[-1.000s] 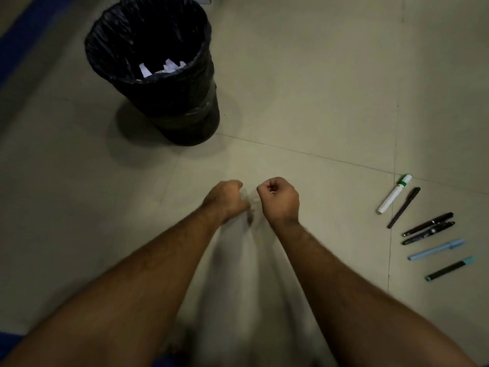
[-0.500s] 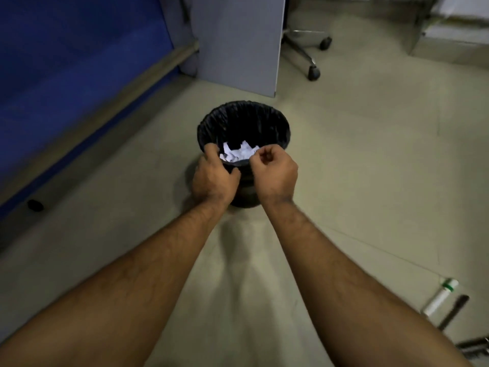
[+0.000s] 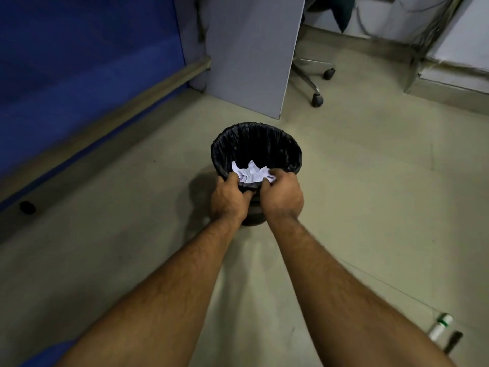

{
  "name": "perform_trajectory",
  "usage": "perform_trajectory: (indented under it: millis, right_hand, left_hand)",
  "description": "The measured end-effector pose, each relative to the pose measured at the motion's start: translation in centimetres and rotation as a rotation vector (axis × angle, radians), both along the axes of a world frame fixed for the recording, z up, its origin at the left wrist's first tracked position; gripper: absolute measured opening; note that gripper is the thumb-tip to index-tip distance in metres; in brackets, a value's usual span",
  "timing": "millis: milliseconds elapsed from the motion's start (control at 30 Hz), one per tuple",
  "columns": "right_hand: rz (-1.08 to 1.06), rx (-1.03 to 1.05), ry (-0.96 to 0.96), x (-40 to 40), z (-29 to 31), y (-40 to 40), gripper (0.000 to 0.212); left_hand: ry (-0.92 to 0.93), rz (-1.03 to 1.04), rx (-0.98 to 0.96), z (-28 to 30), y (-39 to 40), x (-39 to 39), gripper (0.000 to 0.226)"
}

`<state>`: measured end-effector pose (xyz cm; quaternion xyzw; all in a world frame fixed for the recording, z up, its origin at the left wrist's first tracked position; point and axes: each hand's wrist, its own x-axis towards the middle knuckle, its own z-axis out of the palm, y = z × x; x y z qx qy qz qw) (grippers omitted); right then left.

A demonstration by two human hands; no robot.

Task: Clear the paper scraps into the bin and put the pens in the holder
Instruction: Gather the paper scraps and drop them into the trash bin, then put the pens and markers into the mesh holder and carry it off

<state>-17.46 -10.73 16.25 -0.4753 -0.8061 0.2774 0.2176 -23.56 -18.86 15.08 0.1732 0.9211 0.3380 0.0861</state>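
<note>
Hands [image 3: 258,198] curled loosely over bin [image 3: 291,154], above scraps [image 3: 251,174].

A pale beige tiled floor [image 3: 370,207] is seen across the view. A dark blue partition wall [image 3: 79,62] is placed at the left, with a beige skirting strip [image 3: 111,120] along its base. A flat grey upright panel [image 3: 251,54] is stood behind, and the metal wheeled base of an office chair [image 3: 315,83] is seen beside it. A small black object [image 3: 27,207] is laid on the floor near the strip.

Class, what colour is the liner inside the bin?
Black; the bin liner shows best in the head view.
</note>
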Motion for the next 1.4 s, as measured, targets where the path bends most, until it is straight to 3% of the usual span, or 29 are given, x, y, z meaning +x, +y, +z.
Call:
perform_trajectory:
  millis: [133, 300, 433, 533, 633, 733, 800, 967, 1100, 1233, 1400]
  right_hand:
    - [-0.123, -0.065, 0.135, 0.3, -1.0, -0.3, 0.055]
    - [0.176, -0.195, 0.138, -1.1, -1.6, -2.5, 0.041]
    - [0.339, -0.305, 0.135, -4.0, -1.3, -5.1, 0.045]
    - [0.459, -0.591, 0.277, -6.5, -1.1, -6.7, 0.052]
    - [0.417, -0.814, 0.493, -6.9, -0.3, -7.4, 0.048]
    - [0.331, -0.82, 0.501, -5.3, 1.9, -8.3, 0.033]
    - [0.275, -0.798, 0.466, -3.7, 5.0, -8.9, 0.022]
    - [0.2, -0.71, 0.489, -1.5, 16.9, -9.3, 0.004]
    - [0.178, -0.673, 0.569, -0.1, 27.9, -9.3, 0.01]
    - [0.131, -0.745, 0.675, 0.7, 40.6, -8.9, 0.012]
    - [0.308, -0.742, 0.593, -1.7, 54.2, -12.3, 0.008]
  left_hand:
    - [0.024, 0.044, -0.003, 0.0, -0.9, 0.2, 0.041]
    - [0.07, 0.098, -0.101, -0.1, -4.6, -0.3, 0.046]
    - [0.049, 0.225, -0.042, 0.5, -8.1, -1.8, 0.043]
    - [-0.029, 0.313, -0.028, 1.0, -9.0, -3.7, 0.05]
    - [-0.109, 0.324, -0.003, 1.9, -9.1, -4.6, 0.072]
    - [-0.09, 0.363, -0.047, 4.4, -9.9, -3.1, 0.052]
    - [-0.066, 0.368, -0.025, 7.5, -10.4, -1.6, 0.034]
    - [-0.069, 0.34, 0.071, 19.2, -11.2, 0.8, 0.014]
    - [-0.129, 0.367, 0.343, 31.3, -10.4, 1.9, 0.0]
    - [-0.118, 0.323, 0.489, 44.3, -10.6, 3.0, 0.003]
    - [-0.039, 0.398, 0.436, 57.7, -14.9, 1.6, 0.004]
